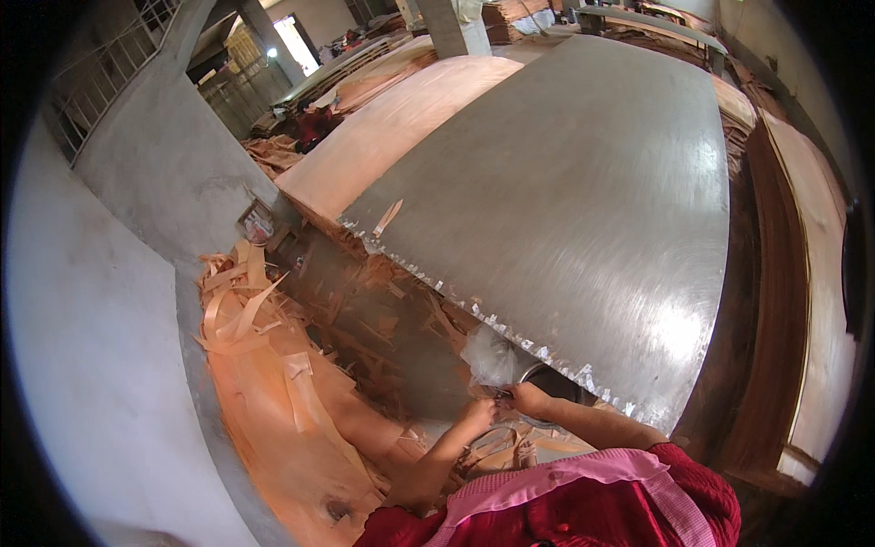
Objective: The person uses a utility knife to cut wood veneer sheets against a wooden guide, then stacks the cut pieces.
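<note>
My left hand (478, 415) and my right hand (528, 398) meet low in front of me, just off the near edge of the metal-topped table (565, 191). Fingers on both are curled closed around something small and dark between them, too small to make out. Right beyond them is a crumpled clear plastic bag (490, 356); whether the fingers grip it I cannot tell. A curved metal rim (531, 372) shows beside my right hand, partly under the table edge. Small white tabs (492, 321) line that edge.
Thin wood veneer strips and sheets (273, 365) heap along the left wall. A strip of veneer (389, 217) lies on the table's left corner. Pale veneer sheets (392, 128) lie beyond it, and a tall veneer stack (775, 301) stands at right. Scraps litter the floor.
</note>
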Demonstrator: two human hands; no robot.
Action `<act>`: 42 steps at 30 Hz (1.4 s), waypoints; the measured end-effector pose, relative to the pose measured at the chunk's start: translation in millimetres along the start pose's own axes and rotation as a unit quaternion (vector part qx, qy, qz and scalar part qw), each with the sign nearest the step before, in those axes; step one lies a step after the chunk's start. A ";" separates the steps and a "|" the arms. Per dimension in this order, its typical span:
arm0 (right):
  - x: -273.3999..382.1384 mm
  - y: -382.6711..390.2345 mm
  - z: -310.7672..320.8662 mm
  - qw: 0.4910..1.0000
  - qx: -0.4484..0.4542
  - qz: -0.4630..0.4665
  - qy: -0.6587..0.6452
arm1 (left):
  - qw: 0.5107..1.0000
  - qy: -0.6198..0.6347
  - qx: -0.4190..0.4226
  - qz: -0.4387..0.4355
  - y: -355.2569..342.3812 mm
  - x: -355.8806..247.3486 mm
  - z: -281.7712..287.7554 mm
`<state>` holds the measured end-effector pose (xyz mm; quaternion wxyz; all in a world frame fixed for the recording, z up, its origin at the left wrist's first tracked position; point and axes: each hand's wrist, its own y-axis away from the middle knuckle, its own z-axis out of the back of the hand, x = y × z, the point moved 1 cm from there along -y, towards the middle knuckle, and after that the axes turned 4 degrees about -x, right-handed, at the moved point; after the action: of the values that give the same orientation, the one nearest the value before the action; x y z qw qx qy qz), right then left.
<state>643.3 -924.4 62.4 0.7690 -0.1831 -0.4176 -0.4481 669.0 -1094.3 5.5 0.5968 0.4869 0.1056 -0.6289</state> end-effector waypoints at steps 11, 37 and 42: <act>-10.8 15.5 3.9 0.991 -0.132 -0.009 -0.018 | 0.921 -0.222 -0.272 -0.168 72.9 106.3 30.3; -49.2 196.4 9.6 0.737 0.091 -0.154 -0.652 | 0.838 0.274 0.470 0.027 51.5 -172.3 -61.7; -34.4 195.1 37.2 0.818 -0.114 -0.207 -0.524 | 0.881 0.162 0.443 -0.030 41.1 -161.5 -48.0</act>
<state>781.2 -777.9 74.6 0.2968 -0.3856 -0.7318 -0.4771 697.4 -966.3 119.1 0.2743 0.7923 -0.0745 -0.5399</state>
